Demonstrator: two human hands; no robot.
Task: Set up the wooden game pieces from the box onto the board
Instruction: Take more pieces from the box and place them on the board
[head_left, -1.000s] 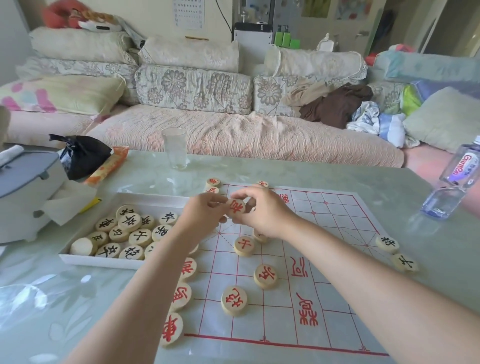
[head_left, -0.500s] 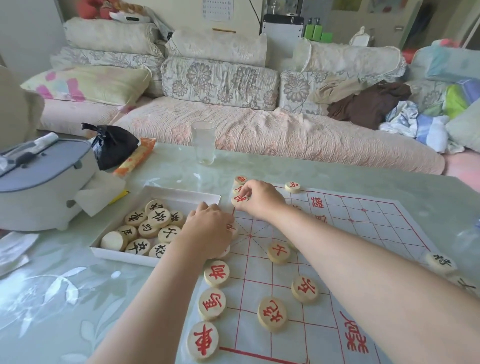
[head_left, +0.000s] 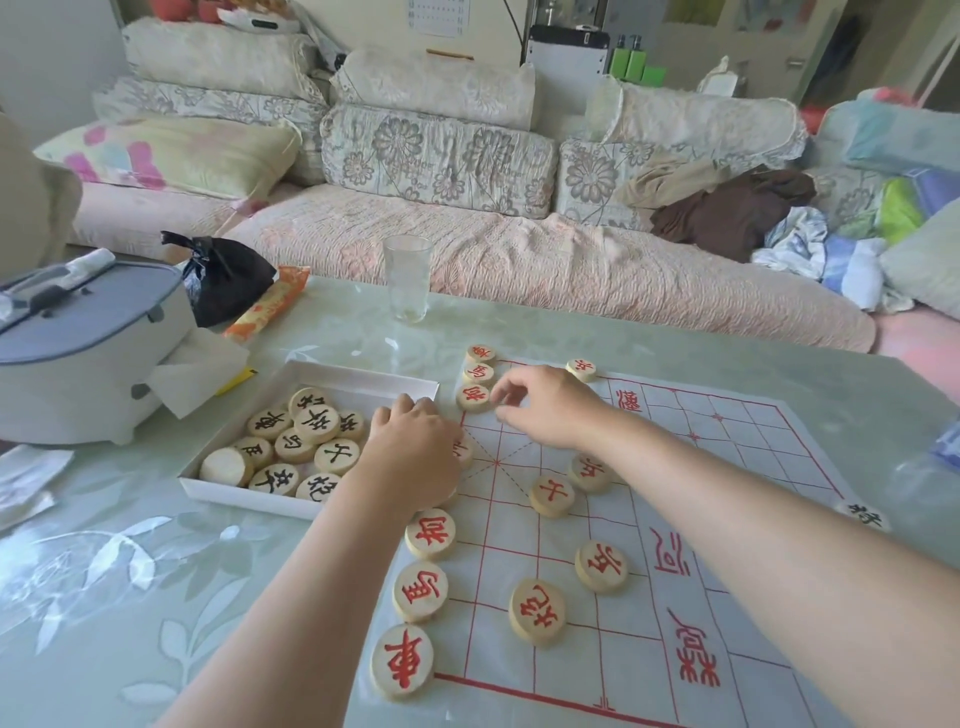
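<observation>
Red piece (head_left: 474, 397): between both hands 1 s ago, now laid on board (head_left: 737, 431) left edge, upper centre of frame, 3rd in column.
Right hand (head_left: 545, 410): fingers apart, just beside it.
Left hand (head_left: 415, 452): at box (head_left: 363, 372) rim, fingers hidden, grip cannot tell.
Black pieces (head_left: 317, 423): boxed, likely next.

A pale green, leaf-patterned surface (head_left: 130, 597) carries the paper board (head_left: 623, 670), the white box (head_left: 244, 501), an empty glass (head_left: 408, 278), a black bag (head_left: 228, 275), an orange packet (head_left: 267, 306) and a grey-lidded appliance (head_left: 78, 353).

Red-lettered wooden discs (head_left: 420, 591) lie flat down the left edge of the white gridded board (head_left: 737, 467); black-lettered discs (head_left: 317, 422) sit heaped in the open white box (head_left: 363, 375) alongside.
</observation>
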